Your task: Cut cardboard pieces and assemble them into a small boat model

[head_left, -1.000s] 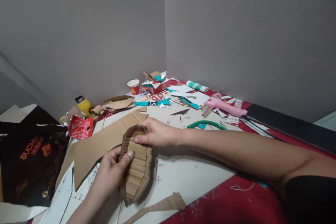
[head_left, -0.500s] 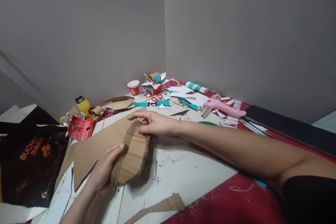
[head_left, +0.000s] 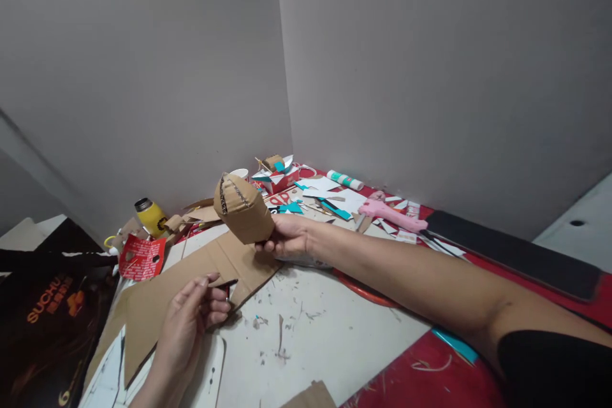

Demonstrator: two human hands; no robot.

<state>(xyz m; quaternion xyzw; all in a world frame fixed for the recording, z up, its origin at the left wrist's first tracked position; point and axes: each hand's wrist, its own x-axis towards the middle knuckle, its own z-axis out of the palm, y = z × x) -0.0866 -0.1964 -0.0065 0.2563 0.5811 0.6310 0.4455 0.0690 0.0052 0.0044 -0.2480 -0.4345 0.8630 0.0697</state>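
My right hand (head_left: 285,237) holds a curved, boat-like shell of corrugated cardboard (head_left: 241,207) lifted above the table, its rounded outer side toward me. My left hand (head_left: 191,313) rests lower left on a large flat cardboard sheet (head_left: 191,274), fingers curled and pinching the sheet's edge at a small dark notch. The two hands are apart.
A white board (head_left: 325,325) covers the red table (head_left: 406,370). At the back lie a pink glue gun (head_left: 385,212), a glue stick (head_left: 345,180), a paper cup (head_left: 239,173), red scissors, paper scraps and a yellow bottle (head_left: 152,217). A black printed bag (head_left: 43,306) lies at left.
My right hand has taken the cardboard shell out of my left hand and lifted it off the table. My left hand dropped onto the flat sheet. The camera tilted up.
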